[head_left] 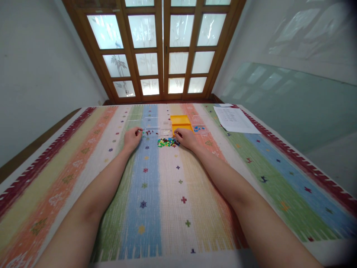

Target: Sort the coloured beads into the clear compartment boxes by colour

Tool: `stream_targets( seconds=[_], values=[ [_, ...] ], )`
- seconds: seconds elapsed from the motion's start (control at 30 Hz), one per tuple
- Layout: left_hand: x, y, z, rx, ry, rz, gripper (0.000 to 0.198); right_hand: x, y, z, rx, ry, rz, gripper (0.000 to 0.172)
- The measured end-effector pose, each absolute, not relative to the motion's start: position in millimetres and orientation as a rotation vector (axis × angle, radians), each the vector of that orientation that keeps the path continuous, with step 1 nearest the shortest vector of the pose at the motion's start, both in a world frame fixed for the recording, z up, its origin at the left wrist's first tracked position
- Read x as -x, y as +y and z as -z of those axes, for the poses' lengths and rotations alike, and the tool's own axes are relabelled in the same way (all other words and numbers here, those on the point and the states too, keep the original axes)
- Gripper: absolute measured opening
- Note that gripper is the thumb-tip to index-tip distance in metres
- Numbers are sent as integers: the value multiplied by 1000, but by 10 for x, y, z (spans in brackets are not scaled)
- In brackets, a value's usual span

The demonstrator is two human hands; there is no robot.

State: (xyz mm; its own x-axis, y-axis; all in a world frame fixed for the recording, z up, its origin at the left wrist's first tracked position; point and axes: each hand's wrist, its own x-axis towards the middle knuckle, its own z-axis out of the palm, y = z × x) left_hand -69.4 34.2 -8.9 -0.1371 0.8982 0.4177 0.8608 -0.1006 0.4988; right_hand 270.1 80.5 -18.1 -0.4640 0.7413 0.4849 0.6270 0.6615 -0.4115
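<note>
My left hand (133,138) rests at the left of a row of clear plastic boxes, its fingertips pinched together near a few tiny green pieces; whether anything is between them I cannot make out. My right hand (186,138) is over the front of a yellow box (181,120), fingers curled, just above the right end of a pile of small colourful pieces (167,142). What its fingertips hold is too small to tell. Dark red pieces (150,132) lie in the clear box beside my left hand. Blue pieces (199,128) lie in another clear box right of the yellow one.
A striped, patterned tablecloth (173,219) covers the table. Printed paper sheets (235,120) lie at the far right. Beyond the table stand wooden doors (163,56) with frosted panes, and a glass panel (292,104) leans along the right wall.
</note>
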Motion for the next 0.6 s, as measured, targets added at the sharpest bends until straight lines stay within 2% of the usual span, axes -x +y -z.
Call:
stream_targets(
  seconds=[0.27, 0.6],
  values=[
    [331, 231, 83, -2509, 1435, -615, 23, -2702, 806, 180, 1051, -2238, -225, 16],
    [202, 159, 15, -2590, 1401, -525, 20, -2697, 808, 175, 1055, -2242, -220, 16]
  ],
)
